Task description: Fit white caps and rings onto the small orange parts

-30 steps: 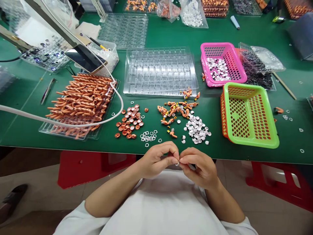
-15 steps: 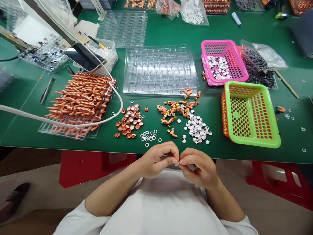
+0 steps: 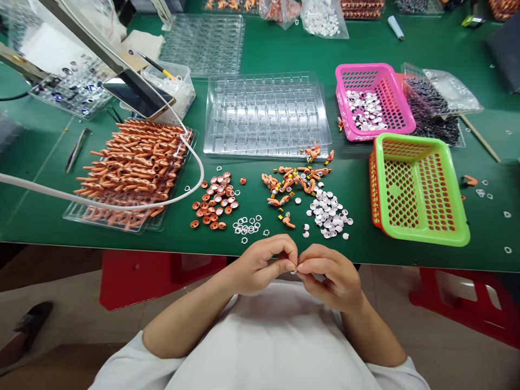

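At the table's front edge, my left hand [image 3: 270, 264] and my right hand [image 3: 331, 275] meet at the fingertips. Between them is a tiny white piece [image 3: 293, 272], mostly covered by the fingers; its exact kind is hidden. Both hands are closed in a pinch around it. Just beyond them on the green table lie white rings [image 3: 246, 226], small copper-coloured cups [image 3: 215, 201], a pile of white caps [image 3: 330, 214] with dark parts, and orange curved pieces [image 3: 288, 181] with yellow bits.
A clear moulded tray [image 3: 266, 116] lies behind the loose parts. To the right stand a green basket [image 3: 461, 216] and a pink basket [image 3: 400, 100]. Left are stacked orange pieces [image 3: 134, 162] on trays, crossed by a white cable [image 3: 199, 162], and tweezers [image 3: 77, 150]. Red stools [image 3: 134, 279] stand below.
The view has shifted very slightly. Both hands stay pinched together in the same place, with no clear movement of the parts.
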### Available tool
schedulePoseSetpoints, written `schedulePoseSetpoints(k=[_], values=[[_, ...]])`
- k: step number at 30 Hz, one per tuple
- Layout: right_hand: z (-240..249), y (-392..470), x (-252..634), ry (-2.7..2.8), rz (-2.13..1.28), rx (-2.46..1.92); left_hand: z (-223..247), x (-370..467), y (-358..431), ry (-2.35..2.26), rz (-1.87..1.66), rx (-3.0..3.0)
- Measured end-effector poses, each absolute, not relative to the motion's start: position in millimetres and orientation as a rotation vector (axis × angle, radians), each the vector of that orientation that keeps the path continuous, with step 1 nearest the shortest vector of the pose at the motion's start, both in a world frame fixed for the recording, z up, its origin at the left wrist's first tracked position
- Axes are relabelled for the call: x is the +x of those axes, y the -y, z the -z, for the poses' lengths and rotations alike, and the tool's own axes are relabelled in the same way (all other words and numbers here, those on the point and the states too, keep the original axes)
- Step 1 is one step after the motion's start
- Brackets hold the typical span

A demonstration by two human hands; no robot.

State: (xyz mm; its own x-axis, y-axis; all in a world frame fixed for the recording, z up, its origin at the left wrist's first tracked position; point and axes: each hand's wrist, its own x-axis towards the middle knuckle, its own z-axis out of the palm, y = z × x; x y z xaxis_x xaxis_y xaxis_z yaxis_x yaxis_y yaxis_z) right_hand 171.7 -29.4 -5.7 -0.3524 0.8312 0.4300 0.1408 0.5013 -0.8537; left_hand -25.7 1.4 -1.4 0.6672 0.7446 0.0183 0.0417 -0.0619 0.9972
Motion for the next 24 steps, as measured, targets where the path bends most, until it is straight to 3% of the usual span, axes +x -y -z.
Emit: schedulePoseSetpoints(k=[10,24], values=[[7.7,28.1,171.0,1.798,-0.970,-0.818,2.3,-27.3,-1.8,-0.645,-0.588,1.597],[11.8,31.0,166.2,1.753,-0.902,-0.854,6.8,-23.3,3.5,-0.675,-0.780,1.660]])
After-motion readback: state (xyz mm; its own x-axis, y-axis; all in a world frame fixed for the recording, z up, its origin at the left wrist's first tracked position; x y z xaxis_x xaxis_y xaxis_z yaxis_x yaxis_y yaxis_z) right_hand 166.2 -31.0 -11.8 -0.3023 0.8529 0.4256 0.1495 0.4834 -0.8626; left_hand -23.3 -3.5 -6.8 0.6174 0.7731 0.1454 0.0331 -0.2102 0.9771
